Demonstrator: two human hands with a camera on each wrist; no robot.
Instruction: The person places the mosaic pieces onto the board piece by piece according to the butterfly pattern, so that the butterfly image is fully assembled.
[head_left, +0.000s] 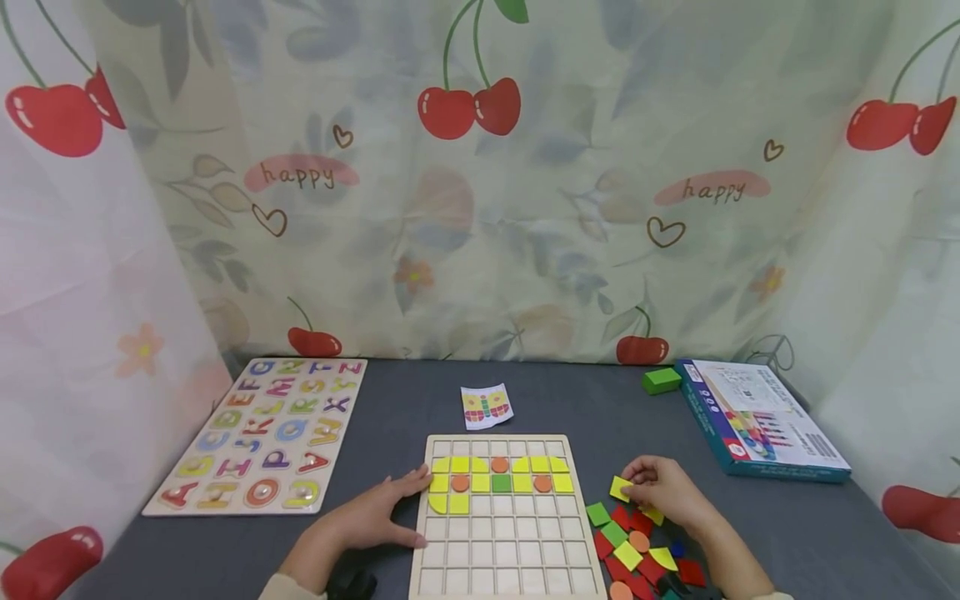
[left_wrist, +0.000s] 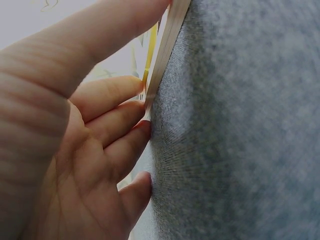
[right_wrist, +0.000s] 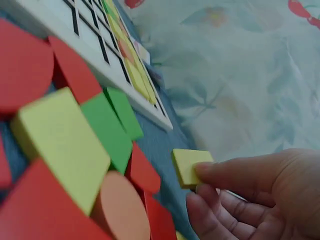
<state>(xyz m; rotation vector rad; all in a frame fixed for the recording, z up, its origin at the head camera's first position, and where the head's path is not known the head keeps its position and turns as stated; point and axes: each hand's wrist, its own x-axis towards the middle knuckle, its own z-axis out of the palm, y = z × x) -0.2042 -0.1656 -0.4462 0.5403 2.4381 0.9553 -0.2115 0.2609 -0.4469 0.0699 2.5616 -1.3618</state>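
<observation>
A wooden grid board point(head_left: 502, 554) lies in front of me with yellow, orange and green pieces in its upper rows. My left hand point(head_left: 367, 515) rests at the board's left edge, its fingers and thumb spread along the rim; the left wrist view shows the fingertips touching the wooden edge. To the right of the board, my right hand point(head_left: 669, 492) pinches a yellow square tile point(right_wrist: 185, 169) between thumb and fingers, above a loose pile. That pile holds red, green, yellow and orange pieces, among them a green tile point(head_left: 597, 514) and an orange disc point(head_left: 639, 542).
A small picture card point(head_left: 486, 407) with a butterfly-like pattern lies behind the board. At left is an alphabet puzzle board point(head_left: 258, 437). On the right are a boxed set point(head_left: 761, 421) and a green block point(head_left: 662, 381). A cherry-print curtain point(head_left: 480, 208) hangs behind the table.
</observation>
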